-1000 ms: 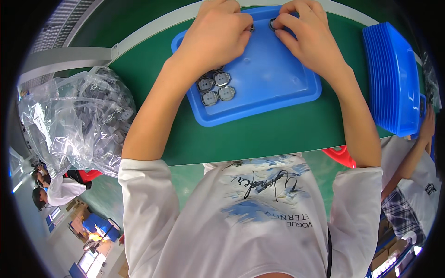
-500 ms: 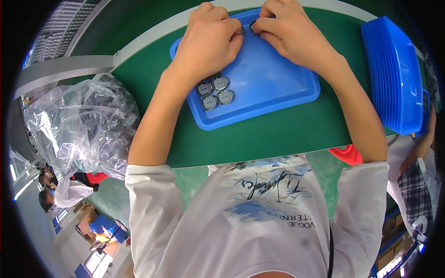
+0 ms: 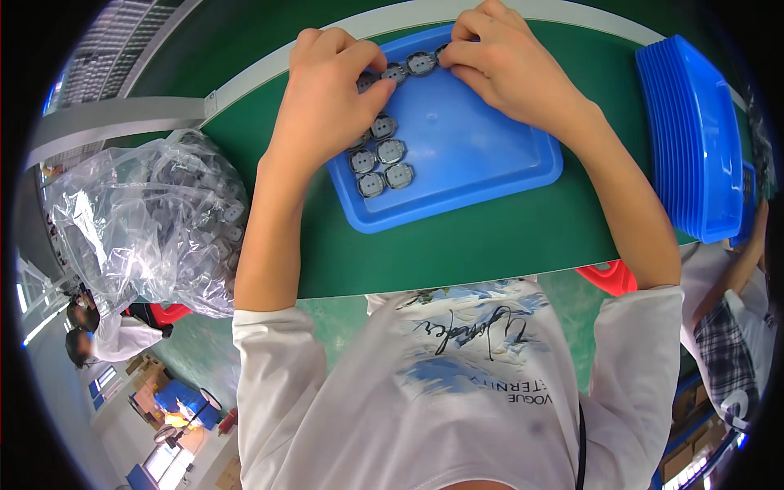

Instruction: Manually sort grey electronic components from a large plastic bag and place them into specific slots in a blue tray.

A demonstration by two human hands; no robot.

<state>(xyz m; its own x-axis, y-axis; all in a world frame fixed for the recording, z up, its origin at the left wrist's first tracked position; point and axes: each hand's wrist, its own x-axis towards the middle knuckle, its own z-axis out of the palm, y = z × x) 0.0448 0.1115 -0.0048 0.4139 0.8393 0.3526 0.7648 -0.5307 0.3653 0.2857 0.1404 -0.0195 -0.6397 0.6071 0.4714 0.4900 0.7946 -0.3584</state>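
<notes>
Here at the top centre of the frame, the right hand [image 3: 506, 69] pinches a dark-rimmed component [image 3: 442, 54] at the blue tray's [image 3: 465, 155] upper edge. Upper left of centre, the left hand [image 3: 331, 90] curls its thumb and index finger around a grey component [image 3: 366, 81]; gripped or merely touched, I can't tell. Between the hands lie 2 more rounded components [image 3: 420, 63]. Nested blue trays [image 3: 682, 139] stand upper right; a clear plastic bag [image 3: 139, 220] bulges at left.
</notes>
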